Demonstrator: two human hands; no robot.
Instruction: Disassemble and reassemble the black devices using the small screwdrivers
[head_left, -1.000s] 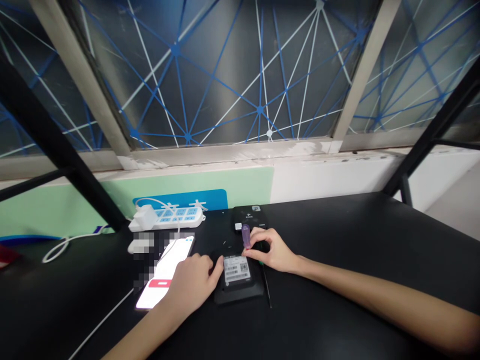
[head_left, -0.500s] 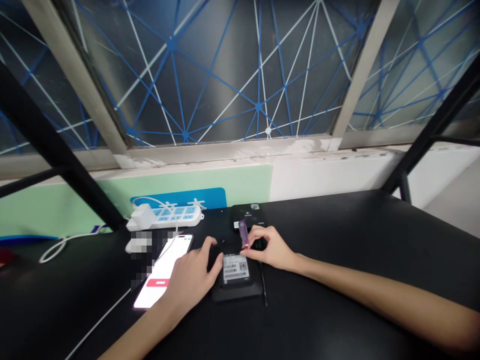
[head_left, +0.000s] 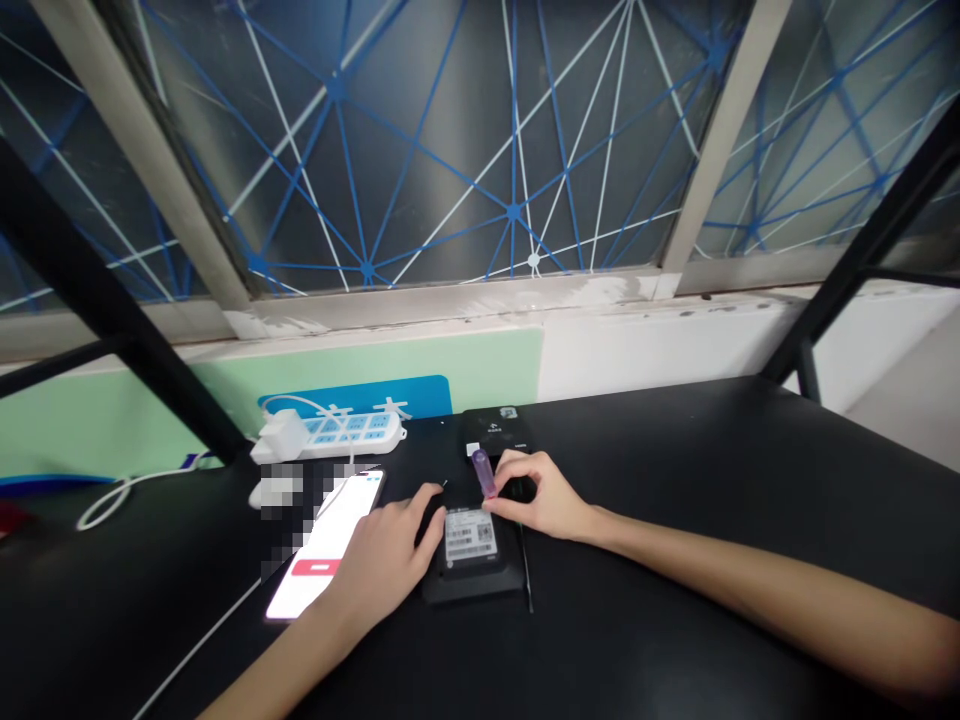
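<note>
A small black device [head_left: 472,580] with a white barcode label [head_left: 470,537] lies flat on the black table [head_left: 675,520]. My left hand [head_left: 382,560] rests against its left edge with the fingers pressed down on it, steadying it. My right hand [head_left: 536,495] pinches a small screwdriver with a purple handle [head_left: 482,472], held upright with its tip at the device's top edge. A thin dark rod [head_left: 526,575] lies along the device's right side.
A lit phone [head_left: 326,545] lies left of the device. Behind it are a white power strip [head_left: 337,432] with a plug and cable [head_left: 120,490], and a second black box [head_left: 495,432]. Black frame struts rise at both sides; a window wall stands behind.
The purple handle has tilted slightly left and my left fingers have crept up along the device's edge. The view has shifted a little; the hands stay in place.
</note>
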